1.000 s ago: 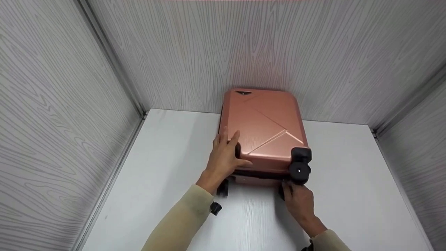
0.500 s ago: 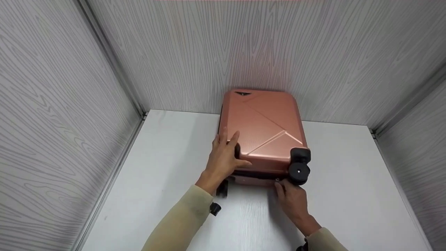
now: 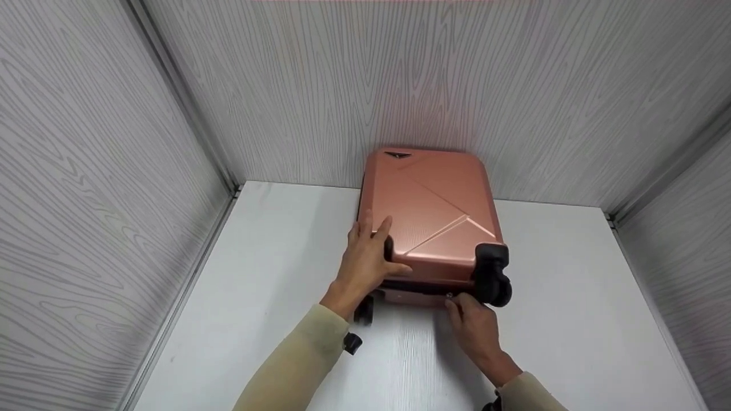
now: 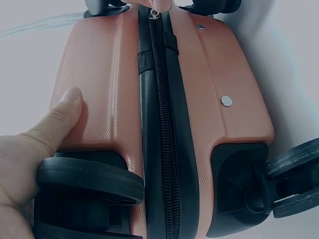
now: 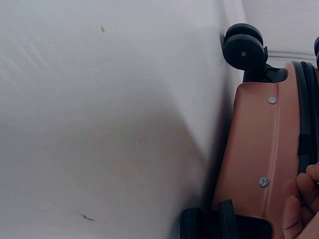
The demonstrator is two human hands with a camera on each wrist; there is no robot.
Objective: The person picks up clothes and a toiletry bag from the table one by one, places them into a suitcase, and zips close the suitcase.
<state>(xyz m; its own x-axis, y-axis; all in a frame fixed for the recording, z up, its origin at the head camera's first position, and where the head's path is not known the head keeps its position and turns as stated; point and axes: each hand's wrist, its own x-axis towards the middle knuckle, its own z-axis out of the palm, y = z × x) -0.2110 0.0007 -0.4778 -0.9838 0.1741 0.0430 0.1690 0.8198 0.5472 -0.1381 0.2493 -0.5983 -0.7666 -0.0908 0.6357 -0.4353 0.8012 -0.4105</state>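
A rose-gold hard-shell suitcase point(image 3: 428, 194) lies on its side, its wheeled end facing me. My left hand point(image 3: 362, 257) rests on its near left corner with fingers spread, the thumb point(image 4: 67, 107) lying across the end face. Below the near right wheel point(image 3: 492, 285), my right hand point(image 3: 477, 328) pinches the metal zipper pull point(image 4: 154, 15) with curled fingers. Black zipper teeth point(image 4: 167, 149) run from the pull along the middle of the end face in the left wrist view. In the right wrist view, the right hand's fingers point(image 5: 294, 209) show only at the edge.
The suitcase lies on a white surface point(image 3: 285, 257) against a grey wood-grain back wall point(image 3: 342, 85). Similar panels stand left point(image 3: 85, 200) and right point(image 3: 685, 228). Black caster wheels point(image 4: 89, 179) stick out at the suitcase corners.
My right hand has moved left along the suitcase's near end, from below the right wheel. That wheel has swivelled. The left hand has stayed in place.
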